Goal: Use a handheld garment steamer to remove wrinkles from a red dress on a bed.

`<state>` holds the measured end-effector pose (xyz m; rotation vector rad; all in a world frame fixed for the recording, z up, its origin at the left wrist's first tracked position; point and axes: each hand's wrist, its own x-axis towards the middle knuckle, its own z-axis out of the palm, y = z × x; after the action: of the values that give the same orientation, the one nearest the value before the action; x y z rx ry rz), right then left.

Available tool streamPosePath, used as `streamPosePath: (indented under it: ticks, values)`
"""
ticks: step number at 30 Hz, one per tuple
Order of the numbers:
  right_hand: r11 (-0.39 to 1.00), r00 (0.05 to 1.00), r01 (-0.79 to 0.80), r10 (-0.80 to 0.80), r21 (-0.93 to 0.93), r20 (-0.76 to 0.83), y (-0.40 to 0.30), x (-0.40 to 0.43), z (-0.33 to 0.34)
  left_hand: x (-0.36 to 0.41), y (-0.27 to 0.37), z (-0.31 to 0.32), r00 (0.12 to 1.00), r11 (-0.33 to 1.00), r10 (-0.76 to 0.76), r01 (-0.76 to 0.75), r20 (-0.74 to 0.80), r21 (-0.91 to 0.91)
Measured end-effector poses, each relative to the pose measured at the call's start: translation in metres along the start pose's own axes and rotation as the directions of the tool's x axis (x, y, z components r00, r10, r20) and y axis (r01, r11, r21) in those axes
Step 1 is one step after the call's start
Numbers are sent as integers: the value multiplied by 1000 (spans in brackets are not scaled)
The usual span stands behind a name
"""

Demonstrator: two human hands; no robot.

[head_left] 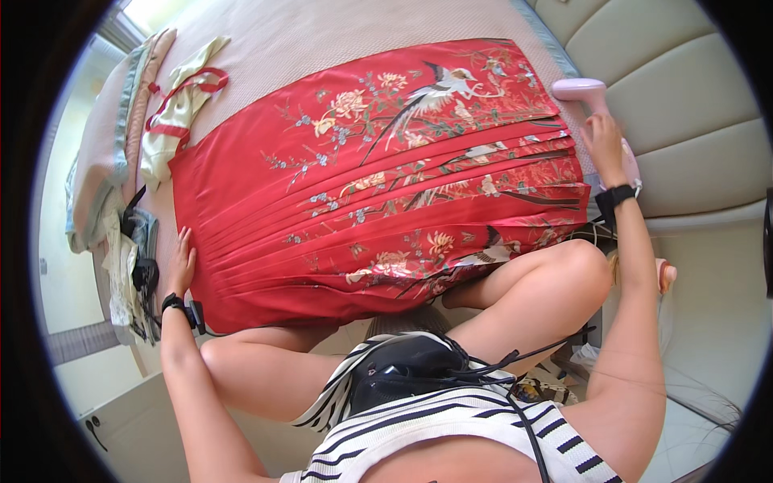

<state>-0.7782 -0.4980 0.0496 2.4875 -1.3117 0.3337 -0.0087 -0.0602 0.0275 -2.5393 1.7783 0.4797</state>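
A red satin pleated skirt [362, 181] with embroidered-looking birds and flowers lies spread over a bed, its waistband at the left and its hem at the right. On the waistband's lower left edge rests my left hand [183, 261], flat, with nothing held. My right hand [601, 142] is at the handle of a pink handheld garment steamer [578, 90], beyond the hem at the right; its fingers partly hide the handle, and whether they are closed around it is unclear.
A cream garment with red ties [175, 133] lies left of the skirt. Folded bedding [109, 145] and a pile of lace and dark clothes [130, 259] are at the far left. A padded headboard [664, 108] rises at the right. Cables [598, 226] run below the right hand.
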Motion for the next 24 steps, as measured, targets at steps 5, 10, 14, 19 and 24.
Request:
streamPosePath:
  ticks: [5,10,14,19,24]
  values:
    - [843,884,86,-310,532,349,-81,-36,-44,-17,12,7,995,988,93,-88,-28,128]
    - [928,870,73,-239,366,432,-94,-90,-53,-40,24,15,985,987,133,-122,-106,108]
    - [928,905,-126,-37,352,424,-90,-130,-17,-52,24,25,983,978,168,-156,-78,140]
    - [950,959,-110,24,293,282,-96,-120,17,-48,22,33,985,981,139,-122,-106,150]
    - [969,961,-132,73,208,267,-93,-110,46,-43,15,39,979,975,155,-131,-129,181]
